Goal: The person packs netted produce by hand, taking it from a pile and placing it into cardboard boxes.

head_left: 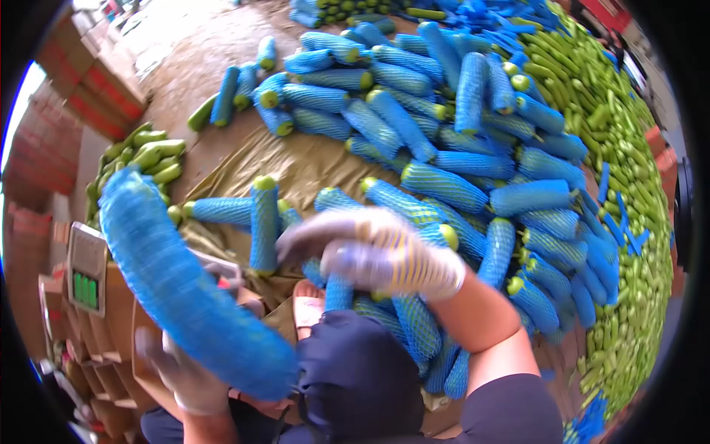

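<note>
A long gourd in a blue foam net sleeve (pixel 188 288) rises tilted across the left side, close to the camera and blurred. My left hand (pixel 191 381), in a pale glove, is at its lower part from beneath; the gourd covers some of the fingers. My right hand (pixel 384 251), in a white glove with yellow stripes, hovers over the pile, fingers stretched to the left and smeared, nothing visible in them. Below its fingertips stands a netted gourd (pixel 264 226), with another netted gourd (pixel 222 211) lying beside it. My sandalled foot (pixel 307 305) shows under the right hand.
Many netted gourds (pixel 451 185) are heaped ahead and to the right. Bare green gourds (pixel 629 192) form a long bank at far right, and a smaller heap (pixel 151 155) lies left. Cardboard boxes (pixel 96 81) and a scale with green digits (pixel 86 270) stand along the left.
</note>
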Demonstrator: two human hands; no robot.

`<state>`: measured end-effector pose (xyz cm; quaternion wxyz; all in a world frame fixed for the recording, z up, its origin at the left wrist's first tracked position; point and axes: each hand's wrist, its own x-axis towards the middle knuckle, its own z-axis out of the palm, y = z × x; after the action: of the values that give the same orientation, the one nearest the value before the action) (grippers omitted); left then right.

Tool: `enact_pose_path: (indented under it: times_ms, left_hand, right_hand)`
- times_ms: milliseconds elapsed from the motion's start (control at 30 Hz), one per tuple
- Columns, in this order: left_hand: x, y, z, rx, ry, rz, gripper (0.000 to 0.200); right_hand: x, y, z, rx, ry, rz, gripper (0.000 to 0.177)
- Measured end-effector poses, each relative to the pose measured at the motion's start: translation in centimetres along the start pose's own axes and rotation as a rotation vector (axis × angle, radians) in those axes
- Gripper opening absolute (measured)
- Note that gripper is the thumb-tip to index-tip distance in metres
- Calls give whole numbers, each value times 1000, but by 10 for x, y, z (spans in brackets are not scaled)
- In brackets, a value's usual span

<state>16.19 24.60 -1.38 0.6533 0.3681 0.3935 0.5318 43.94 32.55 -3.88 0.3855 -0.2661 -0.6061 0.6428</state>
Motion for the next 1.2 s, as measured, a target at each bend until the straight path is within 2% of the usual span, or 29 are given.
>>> enact_pose_path:
  times_ms: [33,67,100,133,167,200,267,300,333,367,433,467,533,567,600,633,700,733,767,800,833,900,933,967,1033,1100,1133,1167,1200]
  left_hand:
    - [3,0,7,-360,162,103,88]
    - [-3,10,-13,-436,166,103,86]
    - [-14,24,-39,-502,176,120,83]
    - [-26,34,-56,-425,173,191,84]
    - [-44,40,-76,-224,299,287,83]
    - [-59,49,-90,-76,395,348,80]
    - [-83,68,-112,188,573,392,75]
    - [-94,76,-122,302,646,380,73]
    - [-105,82,-135,385,715,304,72]
    - [-115,83,-150,535,772,244,77]
    - [-126,73,-165,719,796,235,85]
    - [-129,64,-170,663,760,218,91]
    - [-123,58,-174,834,644,84,94]
    - [-118,58,-171,940,580,14,95]
    - [-113,60,-171,1044,509,-98,94]
    - [-99,68,-159,1200,397,-171,90]
    - [-94,58,-178,1175,245,-310,89]
    - [-91,52,-186,1301,147,-336,91]
    - [-88,42,-196,1273,98,-348,90]
    - [-84,35,-201,1222,78,-395,88]
    - [-82,28,-205,1169,60,-441,87]
    - [-90,-15,-236,1409,-73,-395,88]
    - [-77,-20,-227,1484,-146,-646,86]
    - [-72,-32,-227,1579,-225,-700,83]
    - [-63,-40,-213,1661,-310,-800,76]
    - [-66,-31,-205,1621,-272,-676,70]
    - [-69,-24,-201,1588,-228,-575,65]
    - [-74,-15,-198,1584,-227,-562,65]
    - [-83,-4,-197,1499,-126,-407,62]
  right_hand:
    - [13,10,-28,-450,79,-60,37]
    - [19,37,-52,-552,300,-25,29]
    - [17,67,-96,-912,396,-139,30]
    - [14,83,-142,-1371,362,164,37]
    - [-21,155,-238,-1488,343,3,44]
    - [-54,178,-294,-1645,345,97,46]
    - [-112,224,-394,-1780,326,619,67]
    - [-119,212,-389,-1720,293,1122,83]
    - [-128,215,-396,-1774,287,1116,89]
    - [-98,187,-354,-1771,308,1290,93]
    - [-84,176,-337,-1787,236,1379,91]
    - [-92,186,-343,-1789,220,1373,91]
    - [-97,184,-346,-1918,252,1339,92]
    - [-94,176,-330,-1824,287,1354,77]
    - [-115,202,-371,-1838,281,1347,77]
    - [-155,236,-427,-1564,513,1201,82]
    - [-125,201,-377,-1633,503,1217,86]
    - [-104,179,-347,-1695,417,1315,89]
    - [-89,156,-319,-1753,330,1418,91]
    - [-78,139,-293,-1747,335,1395,85]
    - [-86,142,-301,-1753,341,1398,85]
    - [-108,157,-317,-1614,499,1281,72]
    - [-122,156,-306,-1559,601,1113,63]
    - [-125,146,-306,-1335,554,1194,68]
    - [-155,144,-301,-1489,675,928,72]
    - [-188,131,-296,-1182,780,733,76]
    - [-180,102,-258,-850,784,725,68]
    - [-191,93,-245,-620,794,663,58]
    - [-188,74,-208,-492,829,591,49]
